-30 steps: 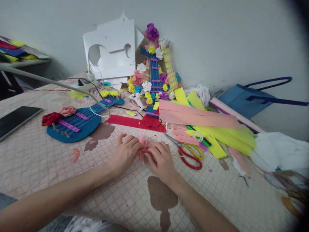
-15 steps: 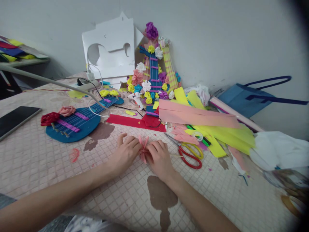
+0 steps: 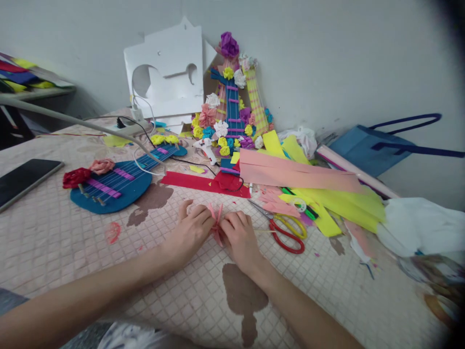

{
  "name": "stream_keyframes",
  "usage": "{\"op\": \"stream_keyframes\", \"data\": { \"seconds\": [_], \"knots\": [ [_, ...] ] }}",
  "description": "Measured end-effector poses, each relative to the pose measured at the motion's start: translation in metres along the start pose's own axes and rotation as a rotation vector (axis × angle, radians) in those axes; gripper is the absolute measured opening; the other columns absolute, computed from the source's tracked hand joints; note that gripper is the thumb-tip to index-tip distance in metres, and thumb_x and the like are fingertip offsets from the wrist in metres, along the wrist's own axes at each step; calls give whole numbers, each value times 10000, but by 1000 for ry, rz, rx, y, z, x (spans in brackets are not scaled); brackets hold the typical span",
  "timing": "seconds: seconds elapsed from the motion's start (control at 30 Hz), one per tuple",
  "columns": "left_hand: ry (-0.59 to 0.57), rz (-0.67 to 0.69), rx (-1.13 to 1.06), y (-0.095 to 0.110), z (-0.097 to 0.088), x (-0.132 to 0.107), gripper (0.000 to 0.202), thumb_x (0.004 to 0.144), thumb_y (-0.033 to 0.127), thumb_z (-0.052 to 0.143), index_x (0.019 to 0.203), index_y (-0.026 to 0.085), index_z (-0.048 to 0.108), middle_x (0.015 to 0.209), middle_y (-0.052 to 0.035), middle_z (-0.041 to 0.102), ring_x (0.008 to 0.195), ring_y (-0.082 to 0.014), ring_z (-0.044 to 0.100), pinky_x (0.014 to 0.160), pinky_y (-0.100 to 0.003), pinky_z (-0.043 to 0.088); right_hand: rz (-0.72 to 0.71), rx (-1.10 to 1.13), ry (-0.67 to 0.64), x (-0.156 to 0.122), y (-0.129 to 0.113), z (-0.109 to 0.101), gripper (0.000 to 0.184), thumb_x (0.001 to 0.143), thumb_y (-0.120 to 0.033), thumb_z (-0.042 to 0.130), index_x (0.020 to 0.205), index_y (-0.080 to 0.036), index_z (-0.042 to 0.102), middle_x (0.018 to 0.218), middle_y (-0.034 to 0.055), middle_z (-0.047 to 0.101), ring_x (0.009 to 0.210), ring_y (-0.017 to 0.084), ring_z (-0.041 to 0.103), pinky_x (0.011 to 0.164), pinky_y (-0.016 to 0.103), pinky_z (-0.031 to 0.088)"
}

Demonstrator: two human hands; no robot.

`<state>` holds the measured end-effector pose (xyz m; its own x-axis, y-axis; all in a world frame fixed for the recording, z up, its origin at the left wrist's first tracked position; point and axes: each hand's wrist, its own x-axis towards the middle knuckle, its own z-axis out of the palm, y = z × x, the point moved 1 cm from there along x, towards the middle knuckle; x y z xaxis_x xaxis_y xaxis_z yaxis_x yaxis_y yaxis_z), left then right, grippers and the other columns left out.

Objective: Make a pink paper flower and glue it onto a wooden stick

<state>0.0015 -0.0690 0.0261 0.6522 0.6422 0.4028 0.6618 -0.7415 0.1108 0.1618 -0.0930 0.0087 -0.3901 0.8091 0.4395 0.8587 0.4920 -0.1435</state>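
Between my hands is a small pink paper flower (image 3: 217, 228), its narrow petals sticking out above and below my fingers. My left hand (image 3: 194, 230) pinches it from the left, fingers closed. On the other side my right hand (image 3: 240, 237) is closed on the flower too, and a thin pale stick (image 3: 267, 231) pokes out past it to the right. My fingers hide the flower's centre. Red and yellow handled scissors (image 3: 286, 232) lie just right of my right hand. Beyond my hands lies a red paper strip (image 3: 189, 182) with scraps on it.
A blue paper guitar (image 3: 112, 189) with roses lies left, near a phone (image 3: 29, 182). Behind stand flower-covered guitars (image 3: 234, 106) and a white glue gun (image 3: 206, 149) with its cord. Pink (image 3: 298, 169) and yellow paper strips (image 3: 348, 208) spread right, near a blue bag (image 3: 370, 145).
Both hands stay nearly where they were, still on the flower. Its petals have shifted very slightly, and the whole view has moved a touch.
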Motion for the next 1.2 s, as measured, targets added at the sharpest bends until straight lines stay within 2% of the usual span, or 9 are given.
{"op": "stream_keyframes", "data": {
  "seconds": [0.3,0.5,0.83,0.97,1.2],
  "knots": [
    [22,47,21,-3,6,0,228,898,61,407,778,165,569,811,-19,592,896,-188,506,1007,-499,217,40,-3,-9,-1,-1,0,44,841,-163,572,878,-156,594,957,76,587,897,229,442,744,359,369],
    [-16,83,5,-5,9,2,225,908,73,384,799,156,562,835,-31,579,890,-192,492,984,-487,233,-37,-32,-39,1,0,3,36,865,-166,558,851,-180,588,915,40,605,896,206,446,758,366,329],
    [-20,-30,-96,-8,-1,3,148,898,156,490,808,176,606,840,-28,622,882,-200,504,939,-470,245,84,61,-70,-3,5,-6,76,882,-256,554,898,-196,598,947,51,580,904,217,460,758,351,358],
    [-30,-48,-151,-9,-3,2,99,887,203,534,852,195,626,864,-23,628,925,-207,499,930,-456,244,94,75,-74,-6,9,-7,104,912,-216,498,877,-193,593,923,46,580,895,213,465,759,348,360],
    [-33,-50,-161,-11,2,2,127,887,203,539,792,185,621,828,-19,618,912,-205,494,917,-447,246,110,126,-71,-4,9,-7,8,863,-191,575,862,-192,567,924,31,577,894,205,473,770,340,370]
  ]
}}
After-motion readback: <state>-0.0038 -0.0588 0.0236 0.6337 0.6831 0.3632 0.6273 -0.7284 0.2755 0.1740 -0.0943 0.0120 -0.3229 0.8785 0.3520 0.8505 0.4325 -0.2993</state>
